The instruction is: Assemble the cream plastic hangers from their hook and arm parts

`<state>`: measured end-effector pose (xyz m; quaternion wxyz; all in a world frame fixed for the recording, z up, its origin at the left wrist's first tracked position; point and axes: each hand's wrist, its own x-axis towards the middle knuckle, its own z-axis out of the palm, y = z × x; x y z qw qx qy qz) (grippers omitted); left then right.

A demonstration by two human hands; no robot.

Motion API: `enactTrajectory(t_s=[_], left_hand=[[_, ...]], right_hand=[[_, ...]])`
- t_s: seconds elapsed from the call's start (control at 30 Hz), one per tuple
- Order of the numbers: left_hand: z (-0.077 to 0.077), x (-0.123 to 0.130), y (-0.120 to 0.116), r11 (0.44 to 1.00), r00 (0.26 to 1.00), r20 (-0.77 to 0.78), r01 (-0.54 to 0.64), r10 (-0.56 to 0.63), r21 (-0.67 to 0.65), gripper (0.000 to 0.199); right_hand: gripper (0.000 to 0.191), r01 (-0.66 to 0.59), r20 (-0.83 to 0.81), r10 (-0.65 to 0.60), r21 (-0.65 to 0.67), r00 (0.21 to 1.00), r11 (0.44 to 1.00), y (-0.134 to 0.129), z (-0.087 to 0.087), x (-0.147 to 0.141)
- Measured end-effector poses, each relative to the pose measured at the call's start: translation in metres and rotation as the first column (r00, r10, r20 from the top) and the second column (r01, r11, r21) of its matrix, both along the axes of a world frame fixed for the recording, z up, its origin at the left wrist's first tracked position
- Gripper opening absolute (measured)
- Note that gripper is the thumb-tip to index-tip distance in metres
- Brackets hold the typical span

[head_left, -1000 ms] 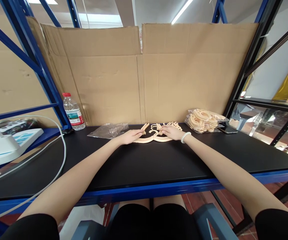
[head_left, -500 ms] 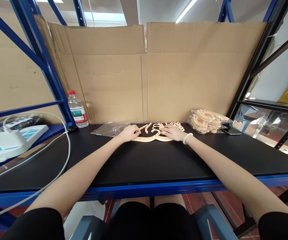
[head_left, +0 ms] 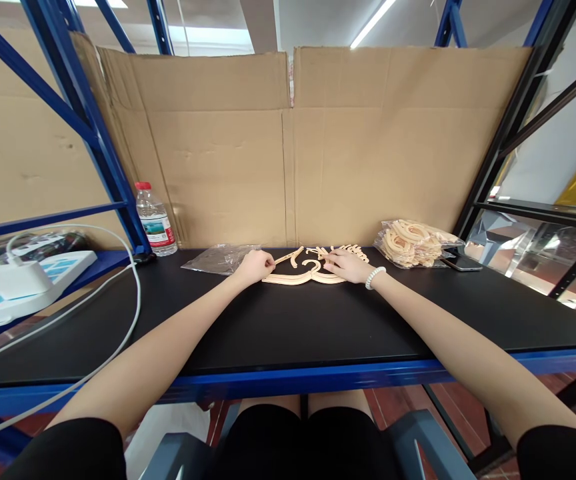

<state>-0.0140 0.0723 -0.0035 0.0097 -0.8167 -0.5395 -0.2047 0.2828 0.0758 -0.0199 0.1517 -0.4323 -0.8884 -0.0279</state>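
Note:
My left hand (head_left: 257,267) is closed in a pinch on the near end of a thin pale wooden strip (head_left: 284,257). The strip's far end meets or overlaps a short curved wooden piece (head_left: 296,257); I cannot tell which. Across from it, my right hand (head_left: 347,265), with a beaded bracelet (head_left: 375,277) at the wrist, has its fingers bent and pinched over a small slim wooden piece (head_left: 315,251). Between the hands lies a wide wavy wooden piece (head_left: 291,279), with a hook-shaped curl (head_left: 312,264) above its middle. Several small curved pieces (head_left: 357,252) sit behind my right hand, partly hidden.
A flat clear plastic bag (head_left: 221,258) lies left of my left hand. On the right are a bag of wooden pieces (head_left: 413,243) and a phone (head_left: 463,262). A water bottle (head_left: 155,220), white cable (head_left: 138,287) and cardboard wall (head_left: 208,160) border the black tabletop (head_left: 288,327).
My left hand has shifted slightly left, and more of its strip shows, now reaching the short curved piece. The scroll-shaped piece near my right fingertips has given way to a slimmer outline.

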Motion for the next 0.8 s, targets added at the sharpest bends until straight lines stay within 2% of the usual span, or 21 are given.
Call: enactTrajectory(t_s=[0.27,0.43,0.5,0.6,0.7,0.8], left_hand=[[0.002,-0.001,-0.002,0.995,0.976,0.196,-0.088,0.096,-0.048,0.006],[0.010,0.000,-0.009,0.988,0.894,0.422,-0.146,0.151,-0.044,0.014],[0.015,0.001,-0.012,0.985,0.824,0.541,-0.166,0.166,-0.050,0.014],[0.023,0.003,-0.021,0.982,0.668,0.721,-0.155,0.182,-0.105,0.011],[0.030,0.008,-0.032,0.977,0.485,0.853,-0.015,0.193,-0.212,0.008],[0.035,0.016,-0.045,0.935,0.346,0.907,0.171,0.240,-0.312,0.010]], right_hand=[[0.043,-0.026,-0.018,0.026,0.047,0.999,0.999,0.002,-0.002,0.001],[0.042,-0.046,-0.074,0.052,0.087,0.996,0.995,0.002,-0.002,0.003],[0.041,-0.062,-0.139,0.079,0.122,0.987,0.991,0.000,0.000,0.004],[0.038,-0.057,-0.286,0.117,0.209,0.951,0.976,-0.003,0.006,0.005],[0.032,-0.028,-0.415,0.180,0.347,0.892,0.938,-0.007,0.014,0.007],[0.029,0.002,-0.455,0.247,0.480,0.855,0.877,-0.013,0.021,0.007]])
